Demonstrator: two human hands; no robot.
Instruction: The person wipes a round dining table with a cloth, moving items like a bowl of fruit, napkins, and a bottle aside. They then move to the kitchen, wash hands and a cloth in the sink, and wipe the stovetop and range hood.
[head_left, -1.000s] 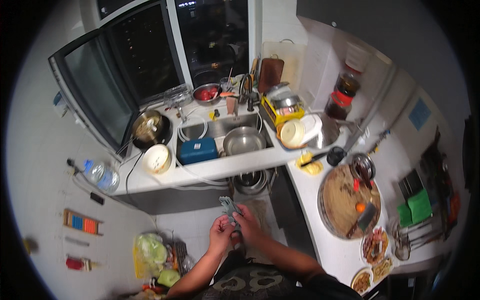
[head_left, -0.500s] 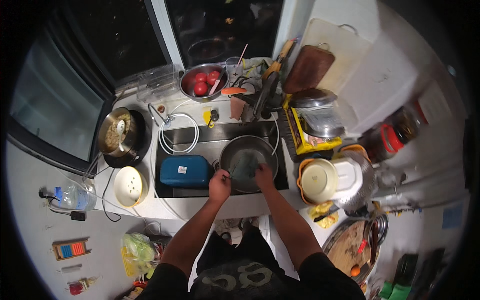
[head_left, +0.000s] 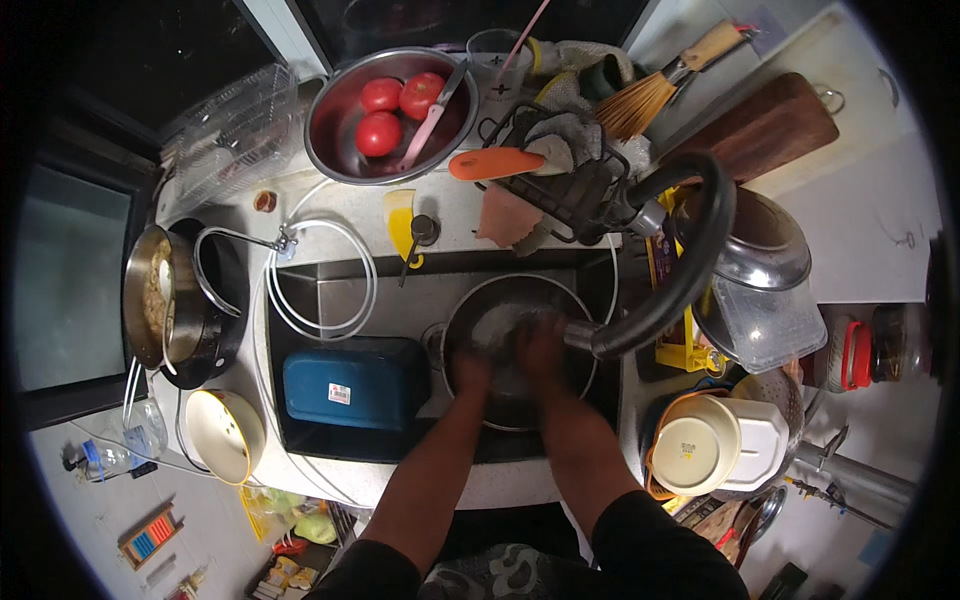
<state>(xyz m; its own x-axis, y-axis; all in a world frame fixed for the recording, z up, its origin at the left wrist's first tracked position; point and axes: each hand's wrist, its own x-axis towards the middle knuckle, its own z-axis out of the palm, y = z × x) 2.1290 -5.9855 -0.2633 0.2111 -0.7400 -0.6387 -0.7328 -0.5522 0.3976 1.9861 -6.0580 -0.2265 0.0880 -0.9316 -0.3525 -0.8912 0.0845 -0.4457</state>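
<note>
Both hands are down inside a round dark pan [head_left: 500, 296] that sits in the right part of the sink [head_left: 410, 303]. My left hand [head_left: 470, 371] is at the pan's left side, and my right hand [head_left: 541, 350] is a little farther in, close to the mouth of the black curved faucet [head_left: 688, 300]. Motion smears the fingers of both, so their grip does not show. A pale, blurred patch lies between them; whether it is water or something soft, I cannot make out. Left of the pan, a blue rectangular box [head_left: 345, 384] stands in the sink.
Behind the sink are a metal bowl [head_left: 322, 140] with tomatoes and a knife, an orange-handled tool [head_left: 493, 163] and a dark rack [head_left: 590, 205]. A coiled white hose [head_left: 368, 270] hangs into the sink. Left stand a cooking pot [head_left: 143, 290] and cream bowl [head_left: 215, 425]; right, stacked bowls [head_left: 697, 450].
My view has shifted closer over the sink. The faucet's curved neck now reaches over the pan's right edge. My hands have moved deeper into the pan, where a greenish-grey thing lay between them before.
</note>
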